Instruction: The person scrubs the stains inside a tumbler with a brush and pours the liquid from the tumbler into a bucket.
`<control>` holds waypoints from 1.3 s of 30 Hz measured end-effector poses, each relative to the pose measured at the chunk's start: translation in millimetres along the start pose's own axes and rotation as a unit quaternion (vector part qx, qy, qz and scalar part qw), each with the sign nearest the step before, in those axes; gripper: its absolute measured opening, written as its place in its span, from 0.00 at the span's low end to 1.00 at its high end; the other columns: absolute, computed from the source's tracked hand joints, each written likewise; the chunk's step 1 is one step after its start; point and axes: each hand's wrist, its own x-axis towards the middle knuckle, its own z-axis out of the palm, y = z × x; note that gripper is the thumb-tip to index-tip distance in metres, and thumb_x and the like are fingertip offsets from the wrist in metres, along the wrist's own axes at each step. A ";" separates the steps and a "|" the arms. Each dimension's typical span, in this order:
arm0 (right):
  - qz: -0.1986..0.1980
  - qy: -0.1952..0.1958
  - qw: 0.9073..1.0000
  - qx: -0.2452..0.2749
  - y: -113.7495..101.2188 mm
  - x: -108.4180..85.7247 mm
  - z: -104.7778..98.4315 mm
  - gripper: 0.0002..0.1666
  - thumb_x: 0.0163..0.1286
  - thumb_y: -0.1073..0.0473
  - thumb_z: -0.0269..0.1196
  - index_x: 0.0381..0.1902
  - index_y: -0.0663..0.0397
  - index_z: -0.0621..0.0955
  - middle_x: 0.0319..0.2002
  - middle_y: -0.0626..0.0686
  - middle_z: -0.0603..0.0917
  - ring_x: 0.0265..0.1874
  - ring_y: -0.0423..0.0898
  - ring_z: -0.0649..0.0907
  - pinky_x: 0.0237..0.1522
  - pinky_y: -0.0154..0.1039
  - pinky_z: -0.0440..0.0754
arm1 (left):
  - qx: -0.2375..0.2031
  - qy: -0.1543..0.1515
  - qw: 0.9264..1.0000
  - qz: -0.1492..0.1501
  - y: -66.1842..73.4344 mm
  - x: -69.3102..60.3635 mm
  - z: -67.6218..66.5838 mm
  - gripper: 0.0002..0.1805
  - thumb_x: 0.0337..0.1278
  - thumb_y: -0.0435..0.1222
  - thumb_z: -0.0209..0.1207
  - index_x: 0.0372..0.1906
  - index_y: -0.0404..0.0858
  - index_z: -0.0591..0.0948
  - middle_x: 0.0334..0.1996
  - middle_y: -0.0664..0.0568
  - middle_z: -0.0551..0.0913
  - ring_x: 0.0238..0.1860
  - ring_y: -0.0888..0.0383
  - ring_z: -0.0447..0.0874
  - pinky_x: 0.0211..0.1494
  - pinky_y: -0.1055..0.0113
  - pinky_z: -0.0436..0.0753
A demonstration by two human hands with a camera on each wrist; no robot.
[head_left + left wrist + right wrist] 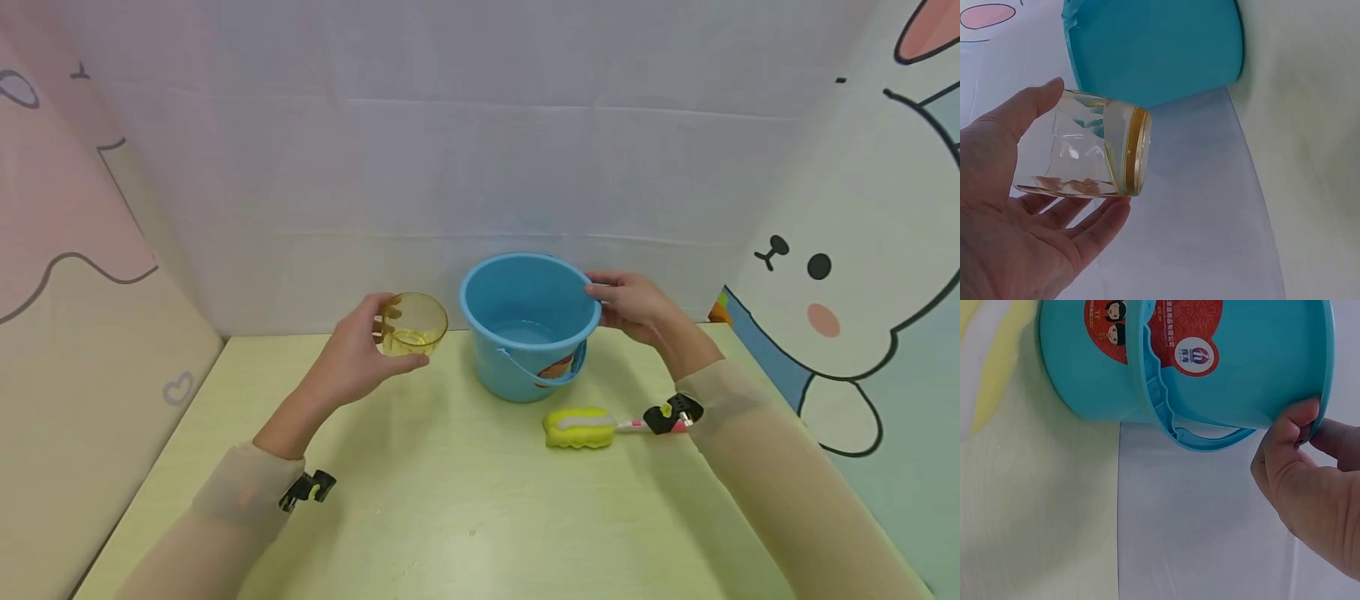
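Observation:
My left hand point(358, 354) holds a clear yellowish glass cup point(415, 321) above the table, thumb on one side and fingers on the other. In the left wrist view the cup point(1088, 147) shows a thick base with an amber band. Just right of it, a blue plastic bucket point(495, 367) stands upright on the table. My right hand point(636, 308) pinches the bucket's right rim between thumb and fingers. The bucket's handle point(1150, 394) hangs down over a red sticker point(1194, 337) in the right wrist view.
A yellow sponge brush point(579, 427) with a white and pink handle lies in front of the bucket, partly hidden by the right wrist's strap. The pale table point(450, 517) meets a white cloth backdrop point(375, 183) behind. Cartoon-printed panels point(847, 333) flank both sides.

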 end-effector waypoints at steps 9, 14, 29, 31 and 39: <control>-0.002 0.001 1.000 0.003 -0.3 1.0 0.6 0.34 0.87 0.57 0.53 0.84 0.59 0.61 0.74 0.64 0.71 0.57 0.55 0.83 0.51 0.38 0.88 | 0.029 0.022 0.999 0.014 3.7 14.5 -8.2 0.54 0.51 0.47 0.81 0.78 0.36 0.64 0.67 0.42 0.75 0.60 0.41 0.77 0.55 0.45 0.84; -0.004 -0.001 1.000 0.004 0.0 1.4 0.2 0.33 0.87 0.57 0.53 0.83 0.59 0.62 0.74 0.64 0.71 0.54 0.53 0.84 0.49 0.37 0.88 | 0.048 0.031 0.998 0.024 5.9 23.4 -11.2 0.54 0.51 0.48 0.81 0.79 0.36 0.64 0.68 0.41 0.75 0.60 0.40 0.76 0.59 0.43 0.82; -0.001 -0.005 1.000 0.013 -2.3 0.1 2.3 0.34 0.87 0.57 0.54 0.84 0.58 0.60 0.76 0.64 0.69 0.58 0.55 0.83 0.51 0.39 0.87 | 0.075 0.043 0.995 0.048 20.5 46.8 -17.7 0.52 0.50 0.45 0.81 0.77 0.36 0.66 0.67 0.42 0.75 0.63 0.42 0.75 0.62 0.42 0.81; 0.000 -0.006 1.000 0.013 -2.6 -0.2 2.4 0.34 0.87 0.57 0.54 0.84 0.58 0.60 0.76 0.64 0.69 0.57 0.54 0.83 0.50 0.38 0.87 | 0.081 0.044 0.994 0.056 22.1 49.8 -17.7 0.52 0.49 0.45 0.81 0.77 0.36 0.66 0.66 0.42 0.75 0.63 0.42 0.75 0.62 0.43 0.81; -0.003 -0.003 1.000 0.008 -3.3 -1.6 3.5 0.34 0.87 0.57 0.53 0.84 0.59 0.60 0.75 0.64 0.70 0.55 0.53 0.84 0.52 0.39 0.87 | 0.096 0.048 0.991 0.076 30.8 61.5 -16.4 0.53 0.48 0.44 0.82 0.77 0.35 0.68 0.68 0.42 0.75 0.66 0.43 0.73 0.66 0.44 0.78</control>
